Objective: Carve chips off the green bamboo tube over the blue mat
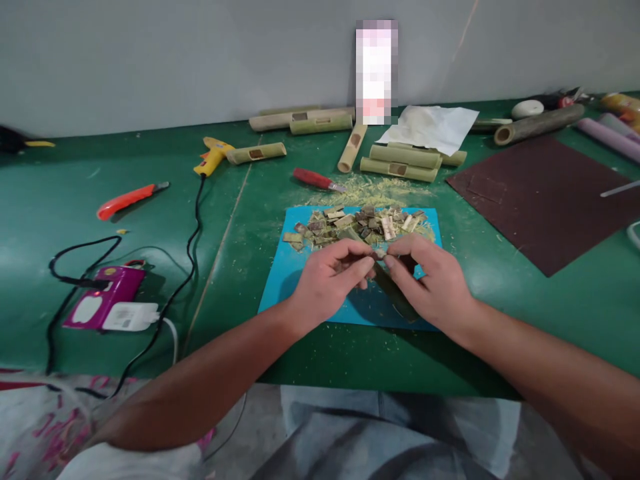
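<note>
- Green felt covered the surface (500, 320), and a blue mat (280, 287) lay on it just in front of the person.
- Both hands met over the mat: the left hand (327, 280) pinched a small bamboo piece (379, 254) at its fingertips.
- The right hand (433, 283) was closed around a dark knife (395, 293), thumb and forefinger touching the same piece.
- A heap of cut bamboo chips (357, 225) sat at the mat's far edge, just beyond the hands.
- Bamboo tubes (400, 163) lay farther back, near a red-handled cutter (315, 179).
- A yellow glue gun (213, 157) and an orange utility knife (127, 199) rested well to the left.
</note>
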`<state>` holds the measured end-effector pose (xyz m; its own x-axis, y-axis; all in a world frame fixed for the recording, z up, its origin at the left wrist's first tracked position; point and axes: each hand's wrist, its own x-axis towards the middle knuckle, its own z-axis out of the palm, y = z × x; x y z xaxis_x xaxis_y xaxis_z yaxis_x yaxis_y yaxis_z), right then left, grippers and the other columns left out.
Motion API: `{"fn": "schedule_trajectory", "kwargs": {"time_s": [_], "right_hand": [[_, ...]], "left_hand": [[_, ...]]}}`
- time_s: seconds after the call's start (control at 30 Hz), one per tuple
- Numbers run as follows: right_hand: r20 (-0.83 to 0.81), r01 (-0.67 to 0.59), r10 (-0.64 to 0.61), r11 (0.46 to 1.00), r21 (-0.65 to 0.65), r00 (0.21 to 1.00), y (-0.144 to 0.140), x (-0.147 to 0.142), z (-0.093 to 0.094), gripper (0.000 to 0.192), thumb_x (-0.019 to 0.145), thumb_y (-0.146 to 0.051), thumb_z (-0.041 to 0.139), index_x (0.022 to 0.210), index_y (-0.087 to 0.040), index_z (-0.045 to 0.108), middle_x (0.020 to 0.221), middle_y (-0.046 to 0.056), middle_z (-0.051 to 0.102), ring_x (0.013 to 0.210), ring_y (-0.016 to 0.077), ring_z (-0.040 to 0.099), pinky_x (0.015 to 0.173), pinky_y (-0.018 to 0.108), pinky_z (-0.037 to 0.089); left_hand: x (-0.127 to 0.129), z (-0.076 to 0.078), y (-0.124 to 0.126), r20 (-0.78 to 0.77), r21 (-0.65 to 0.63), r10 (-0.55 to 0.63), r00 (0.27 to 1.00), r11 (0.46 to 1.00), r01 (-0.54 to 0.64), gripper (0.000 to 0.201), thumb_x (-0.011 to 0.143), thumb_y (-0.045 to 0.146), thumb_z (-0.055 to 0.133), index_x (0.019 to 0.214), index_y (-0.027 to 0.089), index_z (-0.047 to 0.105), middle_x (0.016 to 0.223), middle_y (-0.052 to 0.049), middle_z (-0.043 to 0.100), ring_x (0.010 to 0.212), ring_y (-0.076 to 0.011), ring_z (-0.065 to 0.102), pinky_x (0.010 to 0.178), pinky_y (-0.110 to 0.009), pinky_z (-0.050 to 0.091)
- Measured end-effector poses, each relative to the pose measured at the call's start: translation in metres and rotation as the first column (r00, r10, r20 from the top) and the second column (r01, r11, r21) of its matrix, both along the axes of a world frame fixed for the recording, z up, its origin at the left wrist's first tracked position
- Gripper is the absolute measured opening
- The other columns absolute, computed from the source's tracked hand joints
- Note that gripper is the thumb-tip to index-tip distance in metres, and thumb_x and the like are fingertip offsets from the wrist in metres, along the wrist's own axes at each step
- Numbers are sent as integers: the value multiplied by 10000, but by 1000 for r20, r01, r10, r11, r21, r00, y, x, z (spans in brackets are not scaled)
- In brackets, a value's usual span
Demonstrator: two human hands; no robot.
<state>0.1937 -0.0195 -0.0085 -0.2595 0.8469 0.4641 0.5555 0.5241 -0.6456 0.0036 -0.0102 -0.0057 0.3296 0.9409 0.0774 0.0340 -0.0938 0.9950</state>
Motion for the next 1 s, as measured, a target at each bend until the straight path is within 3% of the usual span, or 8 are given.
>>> {"fn": "schedule_trajectory", "kwargs": {"time_s": [0.1, 0.17, 0.37, 0.5, 0.63, 0.8, 1.0], "right_hand": [[-34, 5, -5, 1000, -17, 999, 0, 0, 2, 69, 932, -235, 520, 876, -226, 561, 756, -4, 599, 661, 117, 548, 622, 257, 438], [-49, 6, -7, 1000, -28, 999, -1, 0, 3, 69, 927, -235, 526, 872, -223, 565, 752, -7, 598, 646, 111, 541, 620, 256, 437], [-63, 7, -16, 991, -131, 998, 0, -1, 2, 110, 929, -262, 518, 884, -208, 602, 778, 9, 627, 665, 117, 562, 624, 262, 439], [-118, 2, -33, 967, -254, 993, 1, -3, 5, 145, 915, -277, 516, 847, -203, 621, 749, 10, 624, 669, 121, 565, 620, 264, 436], [-319, -104, -72, 858, -503, 945, 0, -6, 9, 173, 906, -327, 532, 813, -203, 609, 619, -32, 553, 543, 100, 528, 525, 246, 411], [-534, -275, -140, 733, -622, 834, 3, -7, 12, 248, 837, -409, 640, 715, -198, 593, 577, -47, 541, 475, 79, 496, 474, 232, 397], [-627, -428, -148, 612, -666, 764, 8, -2, 10, 288, 796, -412, 699, 658, -197, 566, 543, -55, 526, 438, 71, 450, 441, 231, 372]], "left_hand": [[-1, 2, 1, -95, 179, 61, 994, 983, -43, 90, 877, 216, 631, 853, 174, 707, 859, -24, 647, 720, -97, 601, 609, -204, 480], [-2, 2, 1, -124, 234, 83, 989, 971, -52, 92, 872, 201, 639, 839, 180, 722, 891, -27, 643, 765, -104, 595, 630, -207, 471], [0, -7, -1, -93, 102, 77, 993, 992, -67, 125, 840, 200, 686, 959, 185, 723, 813, -7, 691, 698, -102, 619, 632, -205, 526], [1, -7, -2, -104, 94, 97, 990, 992, -88, 115, 819, 206, 705, 930, 180, 715, 800, -5, 703, 686, -102, 632, 635, -202, 541], [2, -4, -1, -149, 163, 112, 983, 983, -87, 51, 816, 189, 701, 864, 176, 689, 783, 0, 696, 686, -99, 635, 633, -195, 531], [1, -3, 0, -235, 318, 149, 961, 946, -68, 45, 830, 154, 691, 812, 174, 655, 757, 15, 669, 676, -86, 608, 636, -187, 514], [-1, -2, -2, -210, 430, 138, 968, 902, -35, 243, 874, 171, 663, 1113, 206, 684, 838, -7, 694, 721, -98, 633, 667, -206, 534]]}}
